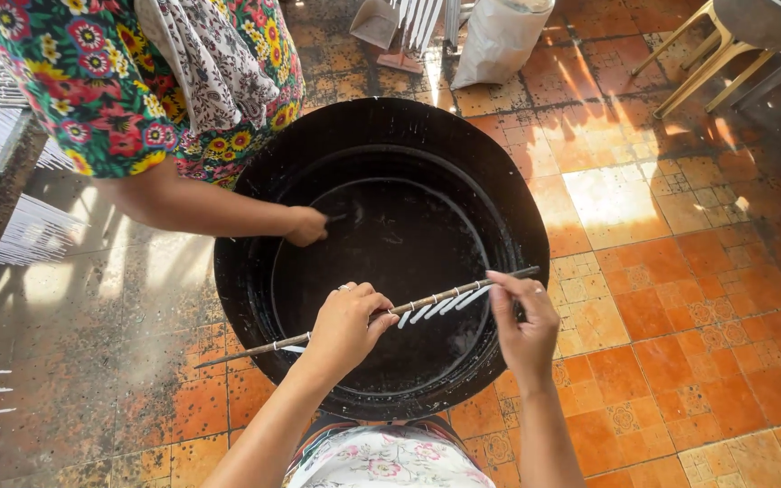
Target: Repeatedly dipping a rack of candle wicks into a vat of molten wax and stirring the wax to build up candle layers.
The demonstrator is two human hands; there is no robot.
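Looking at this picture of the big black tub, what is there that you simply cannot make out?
- Head view: what the other person's hand grips; the fist hides it.
- The tub's contents: dark inside, too dark to tell.
- The stick's middle, covered by the left hand.
- The pale chair, cut off by the top edge.
- The right hand pinches the stick's end.

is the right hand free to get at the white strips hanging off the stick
Probably yes: the right hand pinches the stick right beside the white strips, with nothing between, though letting go leaves only the left hand holding it.
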